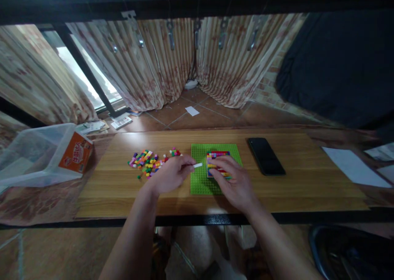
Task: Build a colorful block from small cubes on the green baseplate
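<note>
My left hand (pixel 172 174) pinches a small white toy brick (pixel 198 165) between thumb and fingers, over the left part of a green studded baseplate (pixel 199 185). On that plate stands a low block structure (pixel 218 153) built of multicoloured bricks. The fingers and thumb of my right hand (pixel 236 185) are closed about the structure and cover much of its right and near side. Close by my left hand, a loose heap of small coloured bricks (pixel 150 162) lies on the wooden table (pixel 113 190).
A black phone (pixel 266 156) lies right of the baseplate. Off the table's left end is a clear plastic bin (pixel 40 157) with an orange label. White paper sheets (pixel 353 165) lie at the right. Curtains (pixel 166 67) hang behind the table.
</note>
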The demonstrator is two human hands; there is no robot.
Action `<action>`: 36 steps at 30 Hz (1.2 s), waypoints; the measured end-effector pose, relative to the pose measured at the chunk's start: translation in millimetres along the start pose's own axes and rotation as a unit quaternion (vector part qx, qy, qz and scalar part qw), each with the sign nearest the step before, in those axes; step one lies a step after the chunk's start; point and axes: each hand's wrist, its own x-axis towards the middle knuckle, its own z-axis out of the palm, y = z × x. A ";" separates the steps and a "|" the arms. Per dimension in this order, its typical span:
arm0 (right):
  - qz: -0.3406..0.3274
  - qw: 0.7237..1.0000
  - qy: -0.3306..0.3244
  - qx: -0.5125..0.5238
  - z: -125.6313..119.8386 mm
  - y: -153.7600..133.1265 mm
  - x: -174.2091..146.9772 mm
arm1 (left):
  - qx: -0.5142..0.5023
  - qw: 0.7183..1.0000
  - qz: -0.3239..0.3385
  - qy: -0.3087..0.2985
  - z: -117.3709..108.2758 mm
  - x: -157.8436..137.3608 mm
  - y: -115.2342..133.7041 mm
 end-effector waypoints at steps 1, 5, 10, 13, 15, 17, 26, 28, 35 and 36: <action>-0.013 1.000 -0.027 0.002 0.3 -1.3 -2.1 | -0.024 0.999 0.007 -0.023 3.3 1.3 4.4; -0.008 0.998 -0.056 -0.004 -2.0 0.0 -8.1 | -0.101 0.992 0.022 -0.077 12.8 5.4 13.8; 0.008 0.998 -0.060 -0.020 -11.7 8.6 -9.1 | -0.146 0.985 0.044 -0.079 23.2 9.3 12.6; 0.034 0.998 -0.053 -0.019 -15.8 17.6 -9.5 | -0.134 0.990 0.032 -0.043 30.0 13.7 7.6; 0.069 0.997 -0.033 -0.019 -15.8 23.9 -9.5 | -0.118 0.993 -0.002 -0.004 34.7 17.6 2.2; 0.106 0.994 -0.005 -0.028 -13.2 28.7 -8.5 | -0.117 0.992 -0.039 0.042 40.3 21.6 -4.1; 0.130 0.987 0.054 -0.082 4.8 29.6 -4.9 | -0.186 0.977 -0.074 0.070 61.4 30.1 -7.0; 0.135 0.986 0.065 -0.077 8.3 27.9 -5.6 | -0.187 0.976 -0.077 0.083 61.2 30.3 -3.6; 0.164 0.979 0.113 -0.045 15.0 27.2 -4.4 | -0.222 0.963 -0.091 0.124 64.0 31.5 3.6; 0.167 0.979 0.113 -0.038 14.7 27.6 -4.0 | -0.223 0.961 -0.094 0.133 64.9 31.9 4.1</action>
